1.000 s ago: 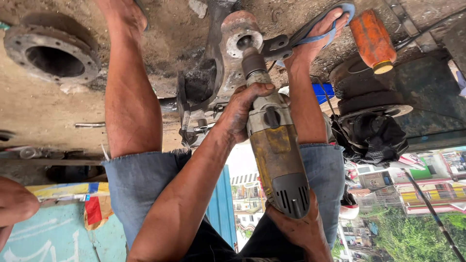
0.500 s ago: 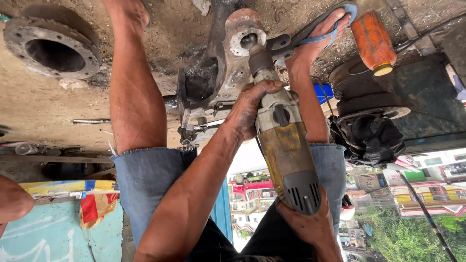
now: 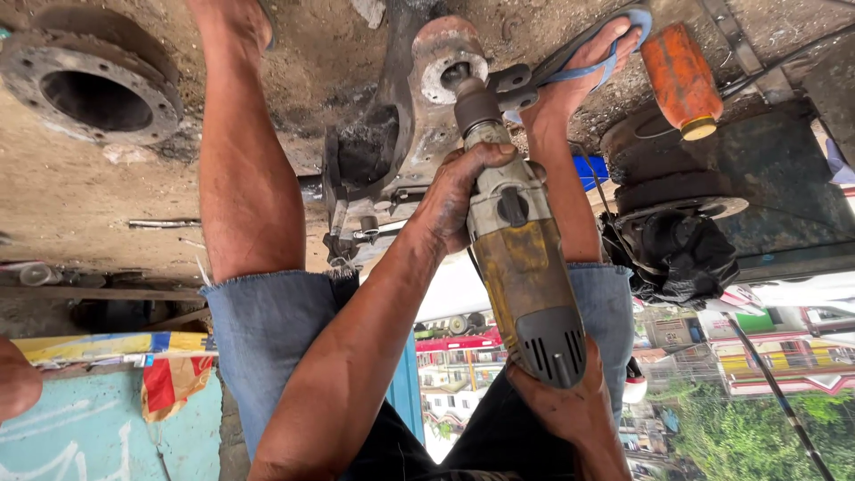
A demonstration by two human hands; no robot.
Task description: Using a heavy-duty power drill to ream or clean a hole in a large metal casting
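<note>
My left hand is wrapped around the front neck of a heavy grey and yellow power tool. My right hand grips the tool's rear end from below. The dark socket at its nose sits in the round hub of a rusty, greasy cast metal part lying on the dirt between my legs. My right foot in a blue sandal rests against that part. My bare left leg stands to its left.
A large rusty flange ring lies on the ground at the far left. An orange cylinder and a round part wrapped in black plastic are at the right. A thin metal rod lies left of my leg. Part of another person shows at the left edge.
Both hands keep the same hold and the socket stays on the hub. The tool's rear end has swung slightly to the right.
</note>
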